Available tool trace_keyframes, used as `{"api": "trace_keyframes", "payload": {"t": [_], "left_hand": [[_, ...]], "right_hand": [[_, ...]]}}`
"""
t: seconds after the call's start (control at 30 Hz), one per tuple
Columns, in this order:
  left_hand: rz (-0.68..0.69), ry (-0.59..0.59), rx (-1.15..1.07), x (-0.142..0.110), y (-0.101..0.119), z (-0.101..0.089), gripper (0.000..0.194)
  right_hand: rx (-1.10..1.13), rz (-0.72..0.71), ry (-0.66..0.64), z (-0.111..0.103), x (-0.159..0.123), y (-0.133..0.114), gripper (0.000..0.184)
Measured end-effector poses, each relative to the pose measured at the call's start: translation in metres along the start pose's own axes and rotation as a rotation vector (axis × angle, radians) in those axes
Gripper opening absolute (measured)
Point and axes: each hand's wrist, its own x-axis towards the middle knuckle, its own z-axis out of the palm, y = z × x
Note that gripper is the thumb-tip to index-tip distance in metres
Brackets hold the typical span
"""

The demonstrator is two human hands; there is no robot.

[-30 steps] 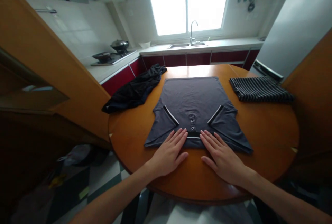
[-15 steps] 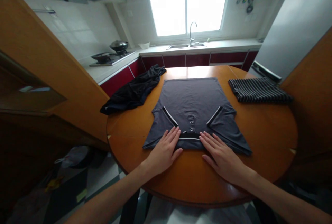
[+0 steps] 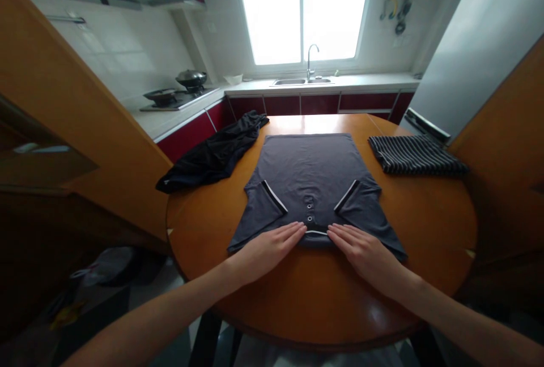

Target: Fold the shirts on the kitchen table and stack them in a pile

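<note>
A dark grey short-sleeved shirt (image 3: 310,169) lies spread on the round wooden table, its collar end toward me. Both sleeves are folded inward, their black-and-white cuffs slanting across the chest beside a short buttoned placket. My left hand (image 3: 272,245) rests on the left side of the black collar (image 3: 317,228), fingers stretched out side by side. On the collar's right side my right hand (image 3: 361,248) lies the same way, fingers straight and close together. Both thumbs are hidden beneath the hands. A small stretch of collar with a white stripe shows between the fingertips.
Black clothing (image 3: 216,152) lies crumpled at the table's left edge. A folded striped cloth (image 3: 414,154) sits at the right. Beyond the wooden table (image 3: 314,299) are a counter with a sink (image 3: 291,81), a stove with pans (image 3: 191,78) and a refrigerator (image 3: 471,50).
My hands have slid slightly closer together along the collar, and the thumbs have gone out of sight under them. The view has tilted up a little.
</note>
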Motion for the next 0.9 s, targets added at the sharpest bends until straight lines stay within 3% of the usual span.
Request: {"api": "trace_keyframes", "payload": {"t": [0.13, 0.27, 0.4, 0.7, 0.9], "left_hand": [[-0.031, 0.035, -0.076, -0.008, -0.007, 0.0, 0.067], [-0.04, 0.126, -0.088, -0.015, -0.013, 0.004, 0.06], [-0.055, 0.145, -0.155, -0.018, -0.013, -0.001, 0.055], [-0.134, -0.01, -0.394, -0.022, 0.003, -0.025, 0.05], [-0.208, -0.123, -0.521, -0.004, -0.016, -0.05, 0.031]], "right_hand": [[0.036, 0.019, 0.041, -0.003, 0.001, 0.004, 0.053], [0.093, 0.029, 0.077, -0.005, 0.001, 0.009, 0.048], [0.138, 0.055, 0.054, -0.012, 0.0, 0.009, 0.047], [0.24, 0.164, -0.15, -0.036, -0.009, -0.005, 0.045], [0.374, 0.257, -0.211, -0.052, 0.011, 0.014, 0.04]]}}
